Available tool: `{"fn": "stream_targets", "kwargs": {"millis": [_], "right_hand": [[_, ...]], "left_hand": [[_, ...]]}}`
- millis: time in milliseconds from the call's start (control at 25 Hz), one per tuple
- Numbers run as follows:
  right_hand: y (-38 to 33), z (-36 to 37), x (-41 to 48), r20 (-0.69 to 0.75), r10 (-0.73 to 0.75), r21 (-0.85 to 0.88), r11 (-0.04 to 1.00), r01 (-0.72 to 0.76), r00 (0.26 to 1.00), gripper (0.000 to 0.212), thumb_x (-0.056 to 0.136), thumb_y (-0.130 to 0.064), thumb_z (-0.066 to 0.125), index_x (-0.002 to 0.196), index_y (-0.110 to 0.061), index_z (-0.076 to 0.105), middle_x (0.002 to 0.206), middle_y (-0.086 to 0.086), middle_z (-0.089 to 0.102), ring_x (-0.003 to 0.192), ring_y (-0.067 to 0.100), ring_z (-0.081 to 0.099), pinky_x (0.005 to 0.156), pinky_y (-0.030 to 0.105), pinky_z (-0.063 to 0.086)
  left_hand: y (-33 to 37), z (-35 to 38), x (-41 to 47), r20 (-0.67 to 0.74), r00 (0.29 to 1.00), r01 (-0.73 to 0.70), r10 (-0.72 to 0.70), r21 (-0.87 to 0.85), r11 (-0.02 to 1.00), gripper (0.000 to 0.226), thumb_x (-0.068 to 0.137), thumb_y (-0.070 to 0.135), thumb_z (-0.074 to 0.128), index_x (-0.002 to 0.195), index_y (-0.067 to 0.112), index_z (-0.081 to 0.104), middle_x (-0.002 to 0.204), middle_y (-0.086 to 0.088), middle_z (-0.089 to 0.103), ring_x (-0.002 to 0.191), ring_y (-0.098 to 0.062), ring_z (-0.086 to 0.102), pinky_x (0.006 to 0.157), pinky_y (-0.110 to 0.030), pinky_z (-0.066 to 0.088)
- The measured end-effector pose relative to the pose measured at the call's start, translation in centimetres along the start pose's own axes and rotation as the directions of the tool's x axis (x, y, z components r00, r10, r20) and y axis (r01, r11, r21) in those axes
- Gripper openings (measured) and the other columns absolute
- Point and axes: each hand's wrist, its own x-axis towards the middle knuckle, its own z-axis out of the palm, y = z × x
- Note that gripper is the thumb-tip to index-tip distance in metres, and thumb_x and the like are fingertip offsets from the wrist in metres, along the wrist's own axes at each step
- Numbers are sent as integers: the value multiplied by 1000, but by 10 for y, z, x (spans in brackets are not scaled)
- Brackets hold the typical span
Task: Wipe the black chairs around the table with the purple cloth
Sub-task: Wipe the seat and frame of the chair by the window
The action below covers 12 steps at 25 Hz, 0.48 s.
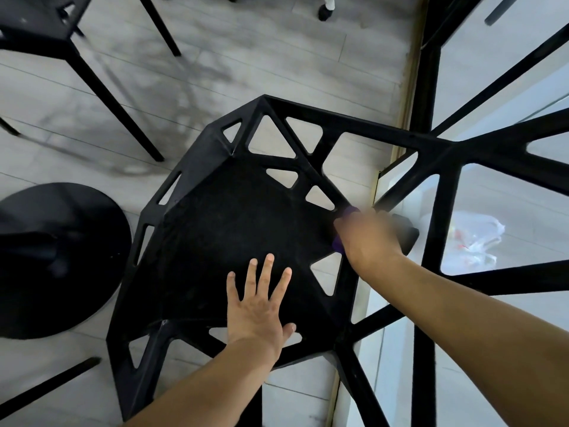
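A black chair (228, 217) with triangular cut-outs fills the middle of the view, seen from above. My left hand (258, 303) rests flat on its seat near the front edge, fingers spread and straight. My right hand (369, 235) is blurred at the right side of the seat, where the seat meets the backrest frame. It grips the purple cloth (338, 241), and only small purple bits show at the hand's left edge and top. The backrest's black bars (446, 155) run off to the right.
A round black table base (61, 260) sits on the floor at the left. Another black chair (37, 23) stands at the top left with its legs reaching down. A white plastic bag (474, 238) lies behind glass at the right. Grey plank floor (246, 57) surrounds everything.
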Motion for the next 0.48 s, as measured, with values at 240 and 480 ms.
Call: {"fn": "stream_targets", "kwargs": {"millis": [240, 480], "right_hand": [[4, 0, -7, 68, -7, 13, 1000, 7, 998, 59, 95, -31, 57, 144, -17, 29, 128, 10, 52, 115, 30, 44, 97, 42, 36], [1, -14, -20, 148, 45, 49, 997, -53, 988, 57, 90, -28, 62, 139, -20, 34, 133, 8, 47, 120, 30, 43, 98, 41, 35]], "left_hand": [[-1, -1, 1, 6, 1000, 11, -11, -1, 1000, 94, 99, 70, 31, 148, 32, -40, 150, -9, -54, 149, -36, -33, 121, -64, -6], [0, -1, 1, -1, 1000, 17, -17, 7, 1000, 94, 98, 71, 30, 148, 32, -39, 151, -9, -52, 149, -35, -32, 121, -64, -4]]}}
